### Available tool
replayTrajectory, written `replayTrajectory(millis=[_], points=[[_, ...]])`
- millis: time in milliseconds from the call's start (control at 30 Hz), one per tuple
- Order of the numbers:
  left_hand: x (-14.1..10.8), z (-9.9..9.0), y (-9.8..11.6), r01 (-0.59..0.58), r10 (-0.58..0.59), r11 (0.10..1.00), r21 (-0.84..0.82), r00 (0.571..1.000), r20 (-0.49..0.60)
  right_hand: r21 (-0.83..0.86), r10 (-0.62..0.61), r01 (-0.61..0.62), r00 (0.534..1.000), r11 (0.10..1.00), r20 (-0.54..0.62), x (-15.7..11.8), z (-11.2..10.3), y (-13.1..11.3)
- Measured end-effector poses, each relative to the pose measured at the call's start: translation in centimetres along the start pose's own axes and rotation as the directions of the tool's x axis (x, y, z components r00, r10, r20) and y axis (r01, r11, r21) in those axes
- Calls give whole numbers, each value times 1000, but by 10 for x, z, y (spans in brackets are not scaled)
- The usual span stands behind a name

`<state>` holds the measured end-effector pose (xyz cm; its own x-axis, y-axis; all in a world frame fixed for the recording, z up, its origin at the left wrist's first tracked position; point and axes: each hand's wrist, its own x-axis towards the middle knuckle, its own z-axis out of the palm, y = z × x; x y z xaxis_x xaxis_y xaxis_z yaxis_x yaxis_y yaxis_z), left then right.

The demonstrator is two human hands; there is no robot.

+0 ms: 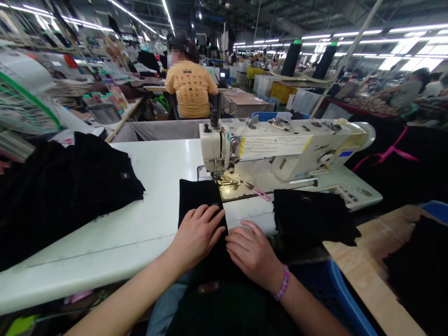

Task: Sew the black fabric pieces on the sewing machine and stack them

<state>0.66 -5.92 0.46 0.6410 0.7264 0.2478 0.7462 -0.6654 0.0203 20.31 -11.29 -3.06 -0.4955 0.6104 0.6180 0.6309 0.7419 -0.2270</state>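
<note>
A folded black fabric piece (196, 192) lies on the sewing table, its far end at the needle area of a white sewing machine (266, 135). On top of this cloth my left hand (201, 231) rests palm down, its fingers stretched out flat. My right hand (254, 252), with a beaded bracelet at the wrist, has its fingers together at the cloth's right edge and holds it there; the fingertips are partly hidden. Pink-handled thread snips (259, 192) lie on the machine bed. The cloth's near end hangs toward my lap.
A heap of black fabric (66, 182) covers the table's left side. Another black stack (311, 214) lies at the right, near a blue bin (350, 294) and a wooden board (378, 252). A fan (28, 93) stands at the left. A person in a yellow shirt (192, 88) sits ahead.
</note>
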Motion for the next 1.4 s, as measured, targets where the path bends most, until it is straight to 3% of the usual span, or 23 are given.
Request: replayTrajectory(millis=[200, 667, 1033, 1400], points=[[5, 8, -9, 4, -5, 999, 48, 1000, 23, 40, 41, -42, 998, 998, 44, 3, 4, 7], [45, 12, -49, 45, -44, 999, -16, 999, 7, 2, 101, -101, 990, 995, 101, 45, 15, 39], [34, 4, -44, -67, 68, 980, -190, 998, 0, -108, 158, -147, 982, 983, 103, 71, 26, 59], [57, 19, -78, -79, 70, 975, -208, 996, -51, -178, 231, -210, 967, 961, 109, 90, 41, 76]])
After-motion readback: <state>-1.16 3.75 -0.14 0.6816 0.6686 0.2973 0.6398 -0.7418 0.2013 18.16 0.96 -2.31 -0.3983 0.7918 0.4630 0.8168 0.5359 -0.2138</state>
